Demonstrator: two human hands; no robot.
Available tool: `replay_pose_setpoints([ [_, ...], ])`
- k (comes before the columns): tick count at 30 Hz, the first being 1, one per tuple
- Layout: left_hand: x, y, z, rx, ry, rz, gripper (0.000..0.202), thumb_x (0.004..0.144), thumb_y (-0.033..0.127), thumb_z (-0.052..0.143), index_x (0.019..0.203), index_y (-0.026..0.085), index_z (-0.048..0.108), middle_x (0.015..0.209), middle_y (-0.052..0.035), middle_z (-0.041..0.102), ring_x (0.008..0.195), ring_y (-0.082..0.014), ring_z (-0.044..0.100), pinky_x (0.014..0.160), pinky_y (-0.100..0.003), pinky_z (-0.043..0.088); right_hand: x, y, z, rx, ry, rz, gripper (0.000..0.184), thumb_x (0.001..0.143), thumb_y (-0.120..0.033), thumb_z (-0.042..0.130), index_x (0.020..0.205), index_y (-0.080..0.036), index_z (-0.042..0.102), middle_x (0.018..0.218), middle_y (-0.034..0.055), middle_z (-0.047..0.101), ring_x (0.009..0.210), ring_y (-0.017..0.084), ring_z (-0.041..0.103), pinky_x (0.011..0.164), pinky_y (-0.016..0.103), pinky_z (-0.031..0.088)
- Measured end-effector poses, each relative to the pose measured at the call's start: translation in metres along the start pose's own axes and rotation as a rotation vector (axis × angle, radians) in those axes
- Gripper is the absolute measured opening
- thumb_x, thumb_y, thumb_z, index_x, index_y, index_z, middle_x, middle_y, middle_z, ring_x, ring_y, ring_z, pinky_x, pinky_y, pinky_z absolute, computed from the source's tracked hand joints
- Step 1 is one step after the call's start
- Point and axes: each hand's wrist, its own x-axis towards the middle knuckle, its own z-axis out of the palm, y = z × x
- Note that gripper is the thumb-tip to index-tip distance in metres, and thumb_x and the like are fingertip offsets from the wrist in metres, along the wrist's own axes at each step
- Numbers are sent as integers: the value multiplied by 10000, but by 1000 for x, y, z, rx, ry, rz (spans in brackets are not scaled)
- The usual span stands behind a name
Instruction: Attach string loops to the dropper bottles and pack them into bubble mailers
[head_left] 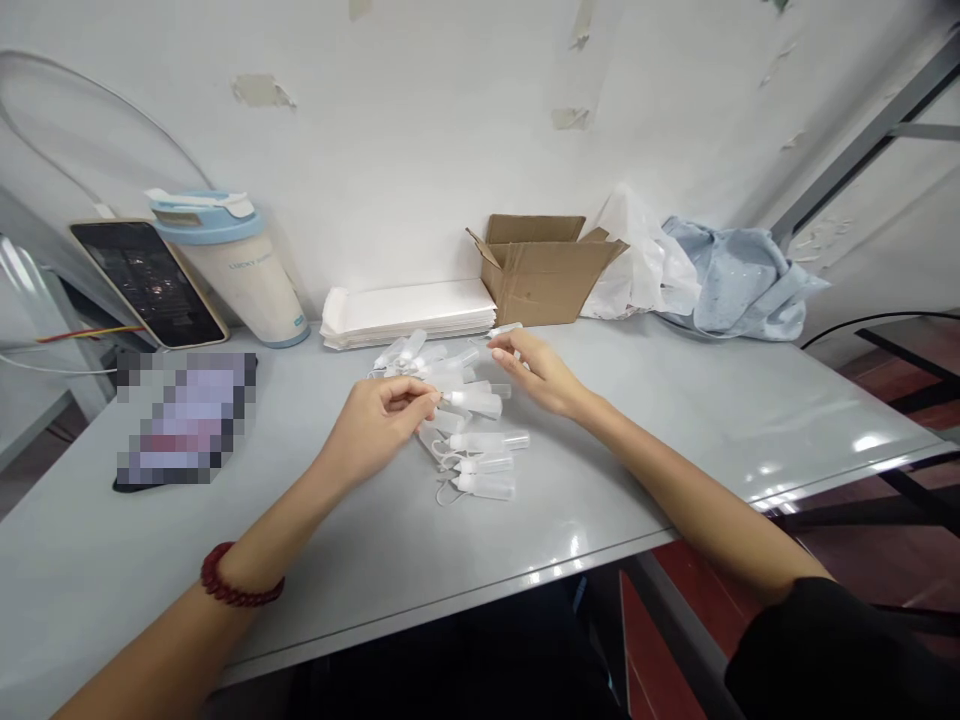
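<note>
A heap of several small translucent plastic dropper bottles (480,462) lies on the grey table (660,440). My left hand (375,420) is closed, its fingertips pinching the white nozzle end of one small bottle (476,402) held just above the heap. My right hand (536,370) hovers at the far right of the heap, its thumb and forefinger pinching another clear bottle (504,331). A red bead bracelet (236,585) circles my left wrist.
Against the wall stand a stack of white flat bags (409,312), an open cardboard box (544,268), a white plastic bag (637,265) and a light blue cloth (739,280). At left are a blue-lidded tub (236,270), a leaning phone (150,282) and a blurred flat item (187,415).
</note>
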Motion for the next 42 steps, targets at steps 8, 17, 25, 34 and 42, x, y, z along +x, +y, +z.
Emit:
replay_pose_setpoints([
  [8, 10, -20, -10, 195, 80, -40, 273, 755, 347, 543, 920, 160, 653, 681, -36, 688, 565, -179, 604, 533, -277, 458, 7, 59, -3, -406, -81, 17, 527, 915, -426, 425, 1358, -143, 388, 1391, 165, 420, 1249, 313, 375, 986, 470, 344],
  [17, 7, -13, -10, 143, 169, -45, 234, 775, 299, 491, 883, 168, 651, 653, -23, 660, 498, -146, 545, 459, -246, 396, 9, 63, 2, -488, -99, 31, 492, 919, -404, 417, 1326, -128, 436, 1282, 177, 474, 1130, 313, 424, 910, 448, 371],
  [25, 7, -16, -6, 120, 176, -44, 226, 741, 282, 504, 872, 175, 654, 636, -8, 653, 525, -147, 551, 470, -242, 402, 9, 71, 2, -538, -23, 77, 311, 903, -354, 445, 1008, -116, 616, 1014, 173, 518, 963, 301, 439, 828, 428, 389],
  [34, 4, -9, -5, 21, 151, -59, 232, 791, 354, 553, 880, 167, 658, 645, -10, 638, 543, -128, 543, 518, -235, 427, 5, 26, 0, -359, -36, 16, 207, 922, -290, 444, 1023, -138, 542, 1013, 135, 633, 929, 257, 547, 830, 385, 357],
  [42, 4, -5, -3, -44, 83, -54, 279, 828, 409, 524, 822, 165, 659, 678, -17, 632, 557, -125, 526, 475, -221, 391, -7, -12, 7, -340, -7, -239, 161, 940, -252, 412, 1017, -159, 518, 949, 122, 627, 889, 234, 535, 809, 353, 361],
])
